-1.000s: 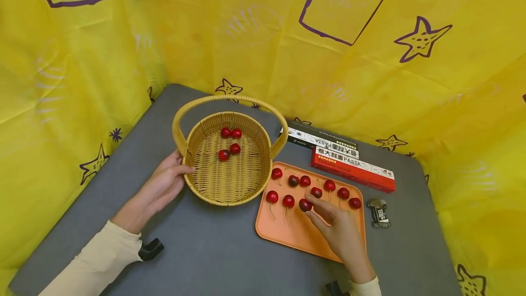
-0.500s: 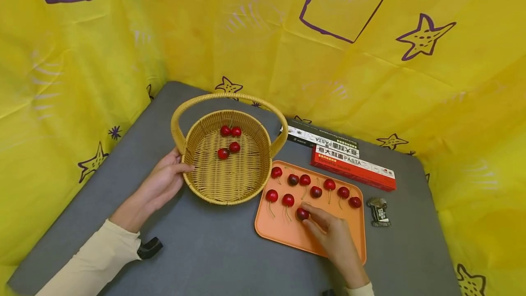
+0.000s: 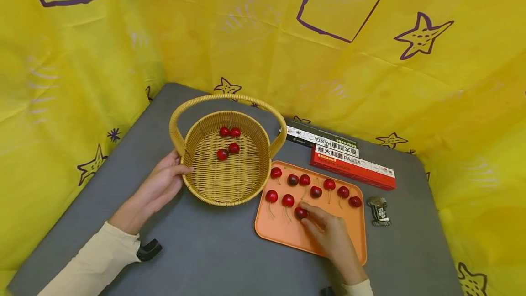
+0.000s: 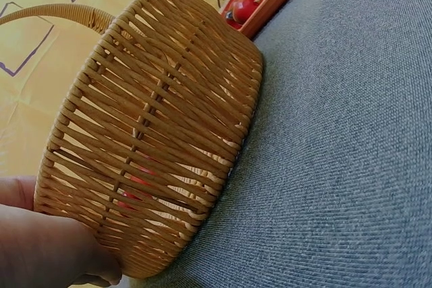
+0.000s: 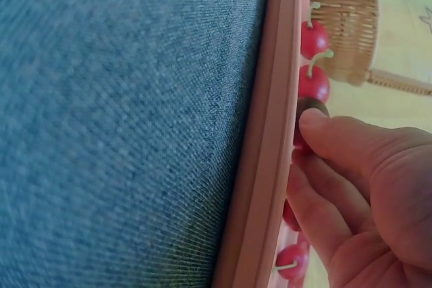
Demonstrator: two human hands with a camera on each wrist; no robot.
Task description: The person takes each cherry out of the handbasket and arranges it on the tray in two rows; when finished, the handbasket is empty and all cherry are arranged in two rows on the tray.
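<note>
My left hand [image 3: 164,179] grips the left rim of a round wicker basket [image 3: 228,186], thumb over the edge; the left wrist view shows its woven side close up. Several red cherries [image 3: 234,148] lie inside the basket, under its tall handle. Over the orange tray [image 3: 287,234] my right hand [image 3: 330,232] pinches a dark red cherry [image 3: 301,213] between thumb and fingers. In the right wrist view the thumb [image 5: 324,129] covers part of that cherry. More cherries with stems, such as one red cherry [image 3: 288,200], lie in two rows on the tray.
Behind the tray lie a red pasta box [image 3: 353,168] and a dark pasta box [image 3: 320,138]. A small toy car [image 3: 379,211] is right of the tray. Yellow patterned cloth [image 3: 246,35] hangs around the grey table [image 3: 213,250].
My right hand has moved slightly toward me and left with the pinched cherry, out of its row on the tray. The left hand stays on the basket rim.
</note>
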